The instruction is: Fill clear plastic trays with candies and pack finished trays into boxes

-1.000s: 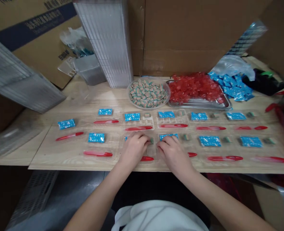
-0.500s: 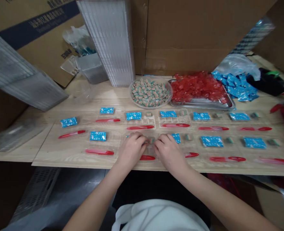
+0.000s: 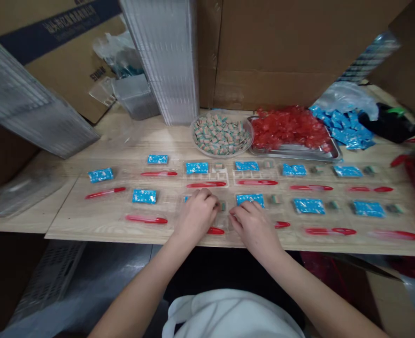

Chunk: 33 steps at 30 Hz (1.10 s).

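My left hand (image 3: 198, 213) is over a clear plastic tray in the front row, fingers curled together. Beside its fingertips sits a small tan-and-green square piece (image 3: 223, 206); whether they touch it I cannot tell. A blue packet under that hand is mostly hidden, and a red pen-like stick (image 3: 215, 231) shows below it. My right hand (image 3: 255, 227) is closed, thumb and forefinger together near the edge between two trays. Just above it lies another blue packet (image 3: 250, 200), with a small square piece (image 3: 275, 199) to its right.
Two rows of clear trays hold blue packets (image 3: 309, 205) and red sticks (image 3: 330, 231). Behind stand a round bowl (image 3: 194, 141) of small squares, a metal tray (image 3: 295, 152) of red wrapped items, and loose blue packets (image 3: 351, 129). Tall stacks of clear trays (image 3: 165, 61) rise at back left.
My right hand has shifted slightly right and down, uncovering more of the blue packet above it. The gap between my hands is wider, and the small square piece shows between them.
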Each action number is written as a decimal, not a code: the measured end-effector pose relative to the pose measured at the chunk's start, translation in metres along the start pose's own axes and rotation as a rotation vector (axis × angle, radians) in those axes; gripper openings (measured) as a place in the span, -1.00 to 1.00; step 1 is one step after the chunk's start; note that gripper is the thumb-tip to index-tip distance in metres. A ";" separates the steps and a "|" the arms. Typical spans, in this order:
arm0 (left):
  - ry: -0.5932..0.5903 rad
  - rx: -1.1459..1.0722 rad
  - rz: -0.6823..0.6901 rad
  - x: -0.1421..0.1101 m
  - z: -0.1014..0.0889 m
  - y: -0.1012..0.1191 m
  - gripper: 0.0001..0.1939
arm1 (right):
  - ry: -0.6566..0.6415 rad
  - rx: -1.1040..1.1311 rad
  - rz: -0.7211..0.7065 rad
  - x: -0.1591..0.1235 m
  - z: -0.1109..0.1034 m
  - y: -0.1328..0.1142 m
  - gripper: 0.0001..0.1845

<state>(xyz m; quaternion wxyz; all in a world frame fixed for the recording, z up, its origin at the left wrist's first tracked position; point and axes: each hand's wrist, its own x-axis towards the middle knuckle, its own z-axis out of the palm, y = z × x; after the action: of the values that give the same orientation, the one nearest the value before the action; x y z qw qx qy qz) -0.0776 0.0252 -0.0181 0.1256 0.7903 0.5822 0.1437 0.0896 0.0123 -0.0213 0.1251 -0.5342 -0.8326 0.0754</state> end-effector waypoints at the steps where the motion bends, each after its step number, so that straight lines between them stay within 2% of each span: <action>1: 0.001 -0.002 -0.002 0.000 0.000 0.000 -0.86 | -0.005 -0.002 0.005 0.000 0.000 -0.001 -0.84; 8: -0.024 0.014 -0.009 0.002 -0.002 0.005 -0.84 | -0.020 -0.004 0.014 0.002 0.001 -0.001 -0.84; 12: -0.012 -0.047 -0.003 0.005 -0.002 0.006 -0.88 | -0.024 0.006 0.012 0.001 0.001 -0.001 -0.85; 16: 0.057 -0.148 -0.053 -0.002 -0.007 -0.005 -0.86 | 0.038 0.036 -0.004 0.004 -0.002 0.003 -0.88; 19: 0.096 -0.172 -0.094 -0.015 -0.012 -0.017 -0.88 | 0.070 0.057 -0.114 0.012 -0.003 0.006 -0.87; 25: 0.098 -0.154 -0.158 -0.032 -0.008 -0.030 -0.87 | -0.060 -0.016 -0.325 0.036 0.000 0.006 -0.86; 29: 0.083 -0.166 -0.143 -0.033 -0.004 -0.033 -0.87 | -0.132 -0.037 -0.372 0.045 -0.004 0.006 -0.86; 31: 0.084 -0.177 -0.136 -0.034 -0.005 -0.034 -0.87 | -0.152 0.027 -0.380 0.047 -0.009 0.010 -0.85; 33: 0.093 -0.183 -0.128 -0.033 -0.007 -0.033 -0.86 | -0.125 0.132 -0.330 0.048 -0.016 0.019 -0.83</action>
<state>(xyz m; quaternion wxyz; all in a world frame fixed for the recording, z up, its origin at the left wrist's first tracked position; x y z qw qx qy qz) -0.1188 0.0033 -0.0269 0.1790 0.7290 0.6213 0.2247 0.0916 0.0635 -0.0052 0.1187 -0.3753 -0.9083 0.1414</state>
